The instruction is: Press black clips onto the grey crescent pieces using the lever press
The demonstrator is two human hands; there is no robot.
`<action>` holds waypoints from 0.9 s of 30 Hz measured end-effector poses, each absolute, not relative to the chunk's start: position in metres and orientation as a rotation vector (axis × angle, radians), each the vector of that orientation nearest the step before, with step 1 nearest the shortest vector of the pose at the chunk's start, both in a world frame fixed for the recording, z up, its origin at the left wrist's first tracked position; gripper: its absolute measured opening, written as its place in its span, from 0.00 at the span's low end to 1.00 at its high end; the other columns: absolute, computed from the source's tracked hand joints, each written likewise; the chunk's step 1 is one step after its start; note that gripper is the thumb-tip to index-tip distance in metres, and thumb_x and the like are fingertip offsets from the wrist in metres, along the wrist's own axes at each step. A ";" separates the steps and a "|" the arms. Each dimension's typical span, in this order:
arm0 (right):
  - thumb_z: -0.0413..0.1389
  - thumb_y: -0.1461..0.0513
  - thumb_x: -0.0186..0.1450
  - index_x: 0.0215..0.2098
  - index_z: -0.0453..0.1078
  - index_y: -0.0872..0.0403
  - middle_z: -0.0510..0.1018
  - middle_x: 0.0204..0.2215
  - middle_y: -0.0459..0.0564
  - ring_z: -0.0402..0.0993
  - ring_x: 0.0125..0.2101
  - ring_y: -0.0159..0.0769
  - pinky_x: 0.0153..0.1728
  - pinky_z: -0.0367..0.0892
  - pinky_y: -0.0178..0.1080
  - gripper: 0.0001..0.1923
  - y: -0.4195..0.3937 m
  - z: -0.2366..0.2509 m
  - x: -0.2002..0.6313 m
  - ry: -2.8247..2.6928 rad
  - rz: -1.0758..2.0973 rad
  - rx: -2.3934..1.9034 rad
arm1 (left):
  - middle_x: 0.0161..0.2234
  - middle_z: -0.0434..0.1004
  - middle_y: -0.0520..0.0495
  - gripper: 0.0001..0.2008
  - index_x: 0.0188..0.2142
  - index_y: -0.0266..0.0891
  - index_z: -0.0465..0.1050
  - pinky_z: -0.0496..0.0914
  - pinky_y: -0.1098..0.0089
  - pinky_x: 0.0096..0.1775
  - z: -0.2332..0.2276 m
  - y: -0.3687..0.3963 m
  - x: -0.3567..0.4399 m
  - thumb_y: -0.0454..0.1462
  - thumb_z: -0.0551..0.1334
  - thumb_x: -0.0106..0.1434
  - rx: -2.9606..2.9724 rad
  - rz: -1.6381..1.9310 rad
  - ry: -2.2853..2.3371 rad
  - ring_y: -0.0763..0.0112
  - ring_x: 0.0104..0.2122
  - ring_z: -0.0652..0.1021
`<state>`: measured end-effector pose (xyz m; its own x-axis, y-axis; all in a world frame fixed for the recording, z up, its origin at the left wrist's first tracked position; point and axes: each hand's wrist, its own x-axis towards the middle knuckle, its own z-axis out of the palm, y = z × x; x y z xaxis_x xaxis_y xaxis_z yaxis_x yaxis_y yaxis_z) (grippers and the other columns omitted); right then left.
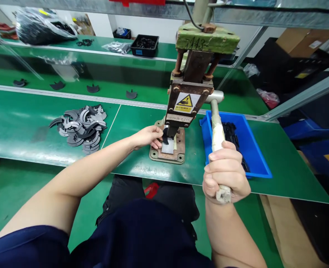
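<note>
A hand press (pixel 189 93) with a yellow warning label stands on a rusty base plate (pixel 178 152) on the green bench. My right hand (pixel 225 173) is closed around the taped end of its long lever (pixel 216 130), which points toward me. My left hand (pixel 149 136) reaches to the base under the ram and pinches a small dark flat part (pixel 165 140) lying on a white pad. A pile of several grey crescent-shaped parts (pixel 82 126) lies to the left of my left arm.
A blue bin (pixel 253 149) holding black parts sits right of the press, behind the lever. Single dark parts (pixel 93 88) lie along the conveyor strip behind. A black tray (pixel 144 45) and plastic bags stand on the far shelf. Cardboard boxes and blue crates are at right.
</note>
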<state>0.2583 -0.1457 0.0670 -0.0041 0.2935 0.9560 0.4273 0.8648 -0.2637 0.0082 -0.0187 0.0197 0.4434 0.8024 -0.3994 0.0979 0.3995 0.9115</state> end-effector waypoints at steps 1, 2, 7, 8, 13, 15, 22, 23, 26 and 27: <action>0.62 0.56 0.67 0.26 0.67 0.49 0.76 0.25 0.39 0.79 0.36 0.34 0.58 0.75 0.57 0.14 -0.146 0.067 0.258 -1.596 -0.109 -0.577 | 0.43 0.86 0.38 0.21 0.45 0.37 0.73 0.80 0.68 0.32 0.022 -0.026 0.000 0.47 0.76 0.63 1.085 0.582 0.948 0.65 0.32 0.87; 0.63 0.56 0.67 0.25 0.67 0.49 0.76 0.24 0.40 0.79 0.36 0.35 0.58 0.75 0.58 0.15 -0.146 0.067 0.258 -1.585 -0.102 -0.579 | 0.49 0.85 0.36 0.23 0.48 0.37 0.75 0.81 0.67 0.34 0.023 -0.033 -0.010 0.48 0.76 0.62 1.097 0.579 0.874 0.63 0.35 0.87; 0.65 0.56 0.64 0.21 0.66 0.48 0.74 0.20 0.40 0.77 0.32 0.36 0.56 0.75 0.59 0.17 -0.141 0.064 0.255 -1.510 -0.113 -0.572 | 0.49 0.85 0.37 0.25 0.52 0.38 0.79 0.78 0.64 0.40 0.020 -0.045 -0.092 0.53 0.72 0.64 1.424 0.545 1.071 0.61 0.40 0.85; 0.65 0.56 0.64 0.21 0.66 0.48 0.73 0.20 0.40 0.77 0.31 0.36 0.55 0.75 0.59 0.17 -0.139 0.063 0.255 -1.497 -0.115 -0.571 | 0.46 0.85 0.39 0.24 0.51 0.39 0.80 0.77 0.64 0.42 0.019 -0.044 -0.114 0.53 0.70 0.65 1.546 0.554 1.237 0.61 0.41 0.84; 0.66 0.54 0.62 0.19 0.60 0.49 0.72 0.17 0.40 0.75 0.28 0.35 0.52 0.77 0.58 0.22 -0.128 0.057 0.255 -1.440 -0.170 -0.492 | 0.50 0.85 0.40 0.20 0.51 0.42 0.81 0.73 0.62 0.50 0.020 -0.026 -0.229 0.49 0.68 0.66 1.907 0.444 2.170 0.53 0.49 0.81; 0.66 0.53 0.61 0.18 0.58 0.49 0.72 0.17 0.39 0.75 0.27 0.34 0.50 0.78 0.56 0.24 -0.124 0.054 0.256 -1.416 -0.200 -0.450 | 0.52 0.84 0.39 0.23 0.52 0.42 0.80 0.73 0.62 0.49 0.020 -0.017 -0.262 0.52 0.68 0.65 1.810 0.309 2.351 0.49 0.52 0.81; 0.68 0.50 0.59 0.17 0.60 0.47 0.72 0.15 0.39 0.74 0.24 0.36 0.48 0.79 0.57 0.24 -0.120 0.051 0.263 -1.432 -0.209 -0.456 | 0.46 0.87 0.41 0.29 0.50 0.44 0.81 0.72 0.65 0.46 0.012 0.009 -0.293 0.54 0.76 0.51 1.661 0.063 2.333 0.49 0.49 0.83; 0.68 0.50 0.59 0.17 0.61 0.47 0.72 0.15 0.38 0.74 0.24 0.36 0.48 0.79 0.57 0.24 -0.121 0.051 0.264 -1.430 -0.203 -0.472 | 0.43 0.87 0.43 0.28 0.49 0.45 0.81 0.72 0.66 0.45 0.011 0.011 -0.292 0.53 0.76 0.51 1.642 0.094 2.313 0.51 0.47 0.84; 0.67 0.50 0.60 0.17 0.61 0.47 0.73 0.16 0.38 0.75 0.25 0.36 0.49 0.78 0.58 0.24 -0.126 0.053 0.262 -1.435 -0.193 -0.507 | 0.35 0.84 0.48 0.24 0.44 0.44 0.81 0.71 0.66 0.38 0.014 0.014 -0.290 0.49 0.77 0.50 1.590 0.235 2.210 0.58 0.36 0.82; 0.67 0.51 0.61 0.17 0.62 0.47 0.73 0.16 0.38 0.76 0.26 0.36 0.49 0.78 0.58 0.23 -0.128 0.054 0.262 -1.446 -0.186 -0.520 | 0.32 0.82 0.49 0.21 0.42 0.43 0.80 0.70 0.66 0.37 0.016 0.015 -0.290 0.48 0.77 0.51 1.584 0.304 2.160 0.61 0.33 0.81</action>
<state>0.2615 -0.1279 0.0544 0.1328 0.1867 0.9734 0.4269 0.8755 -0.2262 -0.2896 0.0145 0.0156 -0.2455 0.9444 -0.2189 0.8471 0.3188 0.4253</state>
